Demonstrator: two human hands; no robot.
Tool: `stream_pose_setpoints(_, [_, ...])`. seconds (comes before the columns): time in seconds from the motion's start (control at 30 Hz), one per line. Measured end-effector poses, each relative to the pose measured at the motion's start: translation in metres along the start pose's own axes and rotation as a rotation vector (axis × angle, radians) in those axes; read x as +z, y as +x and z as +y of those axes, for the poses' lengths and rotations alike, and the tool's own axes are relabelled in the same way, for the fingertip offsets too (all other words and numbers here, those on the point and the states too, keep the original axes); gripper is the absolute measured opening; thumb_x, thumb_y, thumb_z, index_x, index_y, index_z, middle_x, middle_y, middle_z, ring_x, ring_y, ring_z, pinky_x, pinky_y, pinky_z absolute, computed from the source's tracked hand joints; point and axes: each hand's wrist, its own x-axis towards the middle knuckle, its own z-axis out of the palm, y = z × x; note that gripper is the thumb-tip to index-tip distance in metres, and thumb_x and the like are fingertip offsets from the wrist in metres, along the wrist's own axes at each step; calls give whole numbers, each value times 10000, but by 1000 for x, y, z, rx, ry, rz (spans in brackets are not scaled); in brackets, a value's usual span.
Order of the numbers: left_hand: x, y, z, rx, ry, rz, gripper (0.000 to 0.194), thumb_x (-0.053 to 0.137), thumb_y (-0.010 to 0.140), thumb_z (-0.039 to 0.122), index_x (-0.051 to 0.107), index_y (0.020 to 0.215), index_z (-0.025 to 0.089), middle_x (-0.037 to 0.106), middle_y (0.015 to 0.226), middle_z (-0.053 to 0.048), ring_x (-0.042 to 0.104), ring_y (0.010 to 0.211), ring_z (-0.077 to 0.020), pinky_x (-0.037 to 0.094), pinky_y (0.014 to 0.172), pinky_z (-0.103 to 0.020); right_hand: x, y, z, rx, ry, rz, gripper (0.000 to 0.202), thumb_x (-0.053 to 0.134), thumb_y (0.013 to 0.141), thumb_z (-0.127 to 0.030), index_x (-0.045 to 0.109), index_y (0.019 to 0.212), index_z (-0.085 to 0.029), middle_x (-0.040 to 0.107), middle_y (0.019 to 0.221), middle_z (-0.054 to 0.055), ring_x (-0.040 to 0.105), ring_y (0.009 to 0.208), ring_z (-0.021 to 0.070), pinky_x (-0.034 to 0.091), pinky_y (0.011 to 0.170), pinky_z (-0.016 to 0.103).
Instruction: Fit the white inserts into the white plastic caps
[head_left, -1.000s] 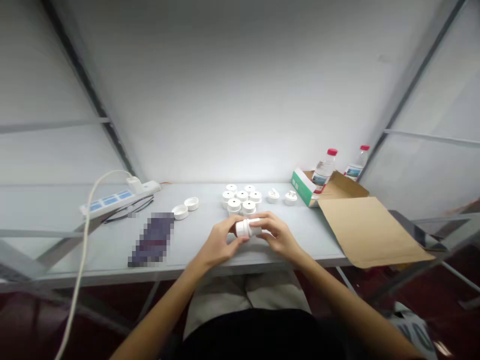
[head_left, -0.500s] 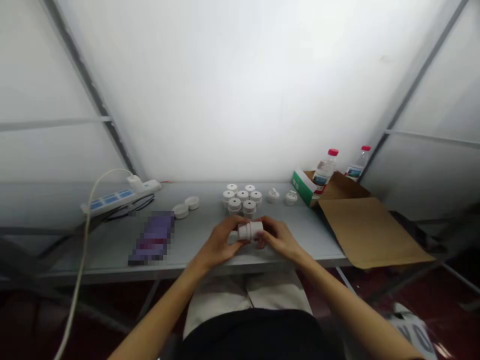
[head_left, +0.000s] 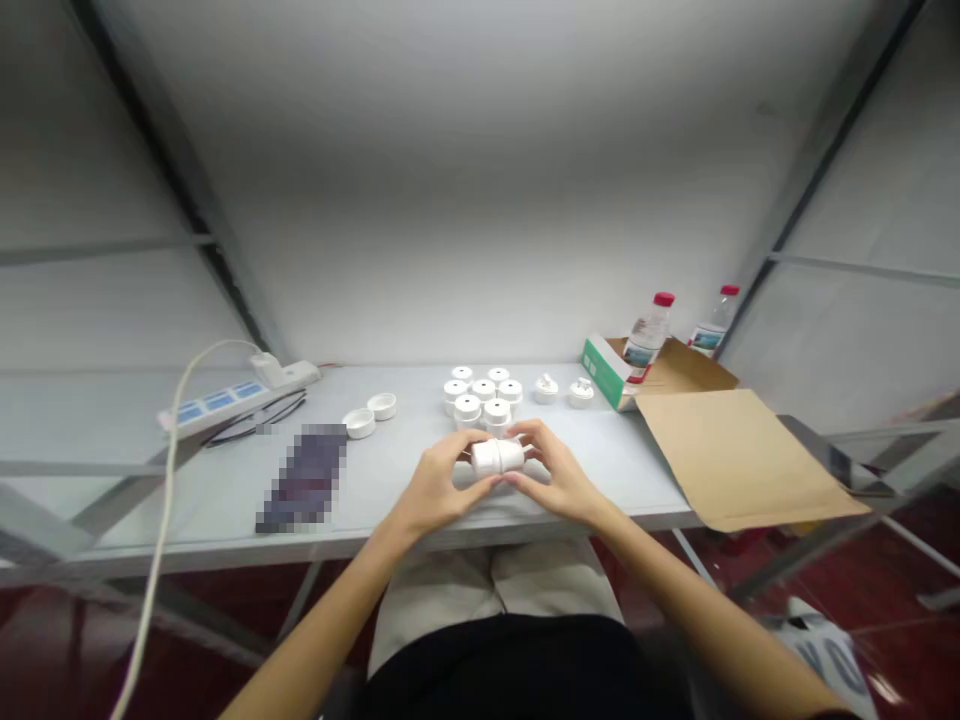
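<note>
Near the table's front edge I hold a white plastic cylinder (head_left: 496, 457) lying on its side, with a raised ring around its middle. My left hand (head_left: 442, 482) is closed on its left end, thumb below and fingers above. On the other end, my right hand (head_left: 556, 474) grips with thumb and fingertips. Just beyond stand several similar white capped cylinders (head_left: 483, 392) in a tight group, each with a small dark hole on top. Two white pieces with prongs (head_left: 546, 388) sit to their right. To the left lie two shallow white caps (head_left: 360, 423), open side up.
A power strip (head_left: 240, 396) with a plugged-in white cable lies at the left, near a blurred dark rectangular thing (head_left: 306, 480). At the right, an open cardboard box (head_left: 611, 372) holds a bottle (head_left: 649, 338); its brown flap (head_left: 739, 460) overhangs the front edge.
My right fingers have spread into an arch over the cylinder, with the thumb now near the left thumb. The cylinder has moved slightly left. The back wall looks darker and the table brighter.
</note>
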Motion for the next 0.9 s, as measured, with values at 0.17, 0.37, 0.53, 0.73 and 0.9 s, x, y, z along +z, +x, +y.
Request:
stream_pose_setpoints(0.17, [2, -2, -5, 83, -42, 2, 383, 727, 907, 248, 633, 1277, 214, 715, 1223, -84, 693, 1126, -236, 571, 985, -370, -1, -1, 5, 61, 9, 12, 299, 650, 978, -452, 672, 1169, -223, 687, 991, 57, 674, 880, 204, 569, 745, 317])
stream_pose_setpoints(0.37, [3, -3, -5, 67, -20, 0, 405, 703, 913, 216, 615, 1308, 217, 701, 1267, -98, 679, 1166, -251, 562, 1015, -388, -2, 2, 6, 101, -71, 4, 438, 537, 1024, -546, 635, 1298, -218, 712, 998, 78, 665, 776, 194, 557, 700, 328])
stream_pose_setpoints(0.53, [3, -1, -8, -24, -46, 45, 430, 723, 883, 223, 612, 1298, 199, 716, 1222, -107, 708, 1070, -253, 600, 932, -384, 1, 0, 3, -95, -70, 15, 547, 689, 948, -395, 492, 1441, -263, 541, 1382, 135, 599, 1153, 249, 572, 887, 376])
stream_pose_setpoints(0.73, [4, -3, -7, 91, -17, 45, 375, 694, 898, 193, 644, 1268, 219, 716, 1251, -98, 683, 1174, -257, 566, 1024, -411, 1, 0, 9, 30, -177, -18, 303, 498, 1055, -450, 666, 1102, -202, 676, 836, 37, 628, 754, 201, 510, 743, 344])
stream_pose_setpoints(0.9, [3, -2, -6, 0, -9, 96, 411, 735, 887, 235, 626, 1283, 211, 732, 1168, -78, 719, 1027, -227, 596, 919, -359, 3, 1, 9, -45, -168, 49, 478, 581, 1007, -512, 546, 1384, -220, 639, 1213, 124, 631, 996, 251, 545, 832, 387])
